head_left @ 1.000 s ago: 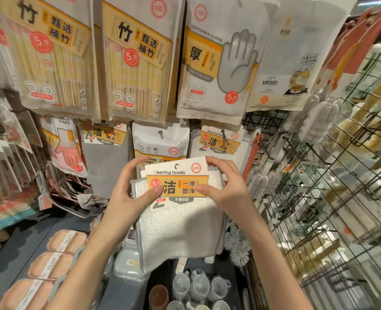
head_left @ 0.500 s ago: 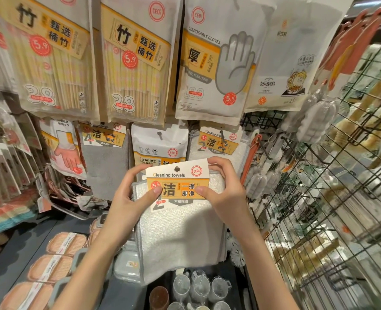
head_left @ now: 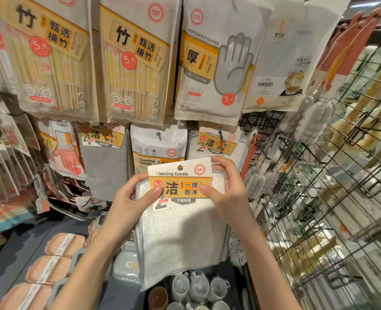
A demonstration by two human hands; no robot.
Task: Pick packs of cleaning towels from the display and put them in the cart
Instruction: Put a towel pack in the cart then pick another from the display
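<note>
Both hands hold one pack of cleaning towels [head_left: 180,222] up in front of the display. Left hand [head_left: 129,202]: thumb pressed on the card label's left side, fingers curled behind the pack. Right hand [head_left: 227,193]: thumb on the label's right side, fingers wrapped over the top right corner. Pack hangs free from the two grips, white cloth drooping below the label.

Containers: clear cups [head_left: 196,287] stand in a cluster on the shelf [head_left: 17,249] under the pack, some cut off by the bottom edge; nothing can be made out inside them. A brown cup [head_left: 158,297] sits just left of them. Orange sponges [head_left: 64,243] in wrapped packs lie in a row at lower left.

Hanging behind: another towel pack [head_left: 216,144] just above the right hand, a sponge bag [head_left: 158,146] partly hidden by the held label, a grey cloth pack [head_left: 104,157], chopstick packs [head_left: 131,63] and a disposable glove bag [head_left: 212,68] in the top row.

Hard to make out: goods behind the wire rack [head_left: 319,198] at right are blurred. Items at far left edge are cut off and smeared. Cart not in view.
</note>
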